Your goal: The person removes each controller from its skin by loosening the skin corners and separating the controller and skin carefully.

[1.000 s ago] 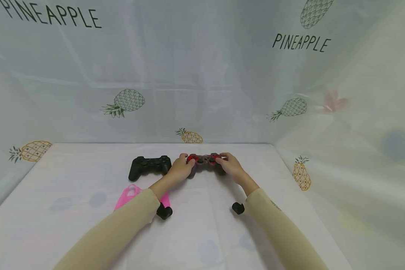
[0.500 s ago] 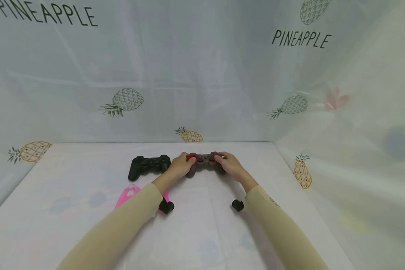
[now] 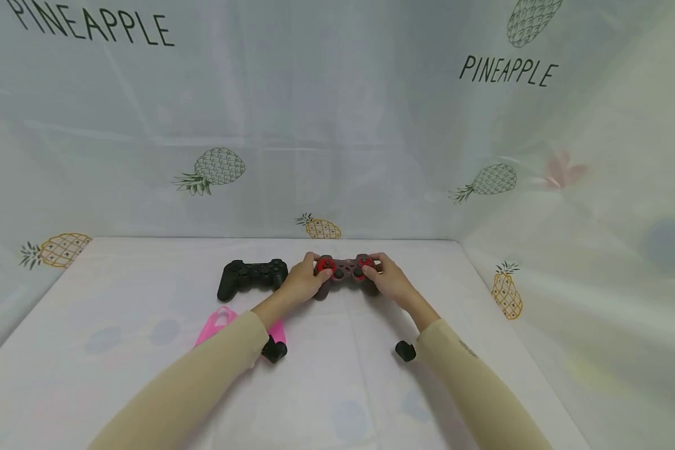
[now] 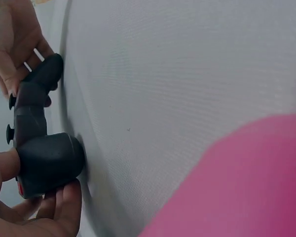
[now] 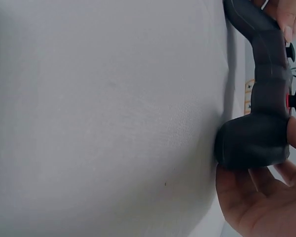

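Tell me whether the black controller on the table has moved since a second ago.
No. The black controller lies at the same spot left of the red-and-dark controller, behind the pink cover; small frame offsets match the shifted backdrop pineapples.

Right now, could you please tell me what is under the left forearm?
A pink thing lies on the table under the left sleeve. The arm covers most of it, so its full shape stays hidden.

The red-and-grey controller (image 3: 345, 269) looks like matt plastic; the table cover (image 3: 146, 294) is smooth, finely woven cloth.
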The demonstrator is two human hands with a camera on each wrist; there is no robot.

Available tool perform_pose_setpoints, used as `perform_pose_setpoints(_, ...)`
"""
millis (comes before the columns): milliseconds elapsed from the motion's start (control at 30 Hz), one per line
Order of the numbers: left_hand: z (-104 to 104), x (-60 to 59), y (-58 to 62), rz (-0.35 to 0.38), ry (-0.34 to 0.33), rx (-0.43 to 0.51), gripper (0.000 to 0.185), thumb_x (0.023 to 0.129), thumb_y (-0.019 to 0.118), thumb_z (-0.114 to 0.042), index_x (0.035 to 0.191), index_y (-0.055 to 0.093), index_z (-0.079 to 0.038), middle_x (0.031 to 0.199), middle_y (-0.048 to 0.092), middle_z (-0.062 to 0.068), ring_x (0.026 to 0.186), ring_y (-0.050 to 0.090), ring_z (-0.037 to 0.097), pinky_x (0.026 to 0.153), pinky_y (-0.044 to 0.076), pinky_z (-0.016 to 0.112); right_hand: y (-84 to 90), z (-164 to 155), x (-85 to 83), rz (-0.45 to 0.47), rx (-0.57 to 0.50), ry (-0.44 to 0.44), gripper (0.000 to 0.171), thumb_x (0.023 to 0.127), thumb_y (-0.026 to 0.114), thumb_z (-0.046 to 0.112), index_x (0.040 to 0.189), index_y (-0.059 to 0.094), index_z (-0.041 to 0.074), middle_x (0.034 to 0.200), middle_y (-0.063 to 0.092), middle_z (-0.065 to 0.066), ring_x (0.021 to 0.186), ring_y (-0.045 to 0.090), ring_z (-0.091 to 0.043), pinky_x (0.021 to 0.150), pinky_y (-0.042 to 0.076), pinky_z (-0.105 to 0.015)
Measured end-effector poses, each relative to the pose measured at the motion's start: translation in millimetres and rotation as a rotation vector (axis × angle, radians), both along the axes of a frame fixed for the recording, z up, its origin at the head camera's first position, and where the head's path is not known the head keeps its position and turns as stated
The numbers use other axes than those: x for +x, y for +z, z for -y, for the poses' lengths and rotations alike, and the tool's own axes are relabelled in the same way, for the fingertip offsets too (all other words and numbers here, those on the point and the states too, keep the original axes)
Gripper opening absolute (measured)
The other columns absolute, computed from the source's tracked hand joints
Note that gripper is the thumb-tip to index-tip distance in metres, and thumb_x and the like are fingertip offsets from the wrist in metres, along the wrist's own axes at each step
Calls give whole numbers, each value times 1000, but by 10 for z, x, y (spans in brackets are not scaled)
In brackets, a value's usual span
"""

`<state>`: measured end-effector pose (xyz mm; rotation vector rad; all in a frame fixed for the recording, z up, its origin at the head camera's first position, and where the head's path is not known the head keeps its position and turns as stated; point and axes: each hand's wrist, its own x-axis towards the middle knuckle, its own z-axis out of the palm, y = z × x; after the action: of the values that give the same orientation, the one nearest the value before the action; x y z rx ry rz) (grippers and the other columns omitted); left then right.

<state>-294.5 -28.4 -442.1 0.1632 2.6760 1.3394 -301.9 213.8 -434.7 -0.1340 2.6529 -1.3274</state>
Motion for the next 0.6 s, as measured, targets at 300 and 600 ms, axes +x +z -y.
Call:
perform_pose_setpoints(300,48,87,46,-67,-39,-7,57,107,67,-30,152,41,-8,113,70,13,102,67,25,94,53,45,46,-13,116,-49,-3,22,52,110,61,29,155,42,11,139,62,-23,130,60,-37,102,52,-51)
perform_pose_setpoints(600,30,168,41,-160,-89,-27,61,106,69,-25,157,39,-11,144,61,21,131,60,33,109,47,51,17,-64,183,-45,-12,7,53,109,63,28,155,39,18,140,62,-20,132,60,-36,103,52,-50)
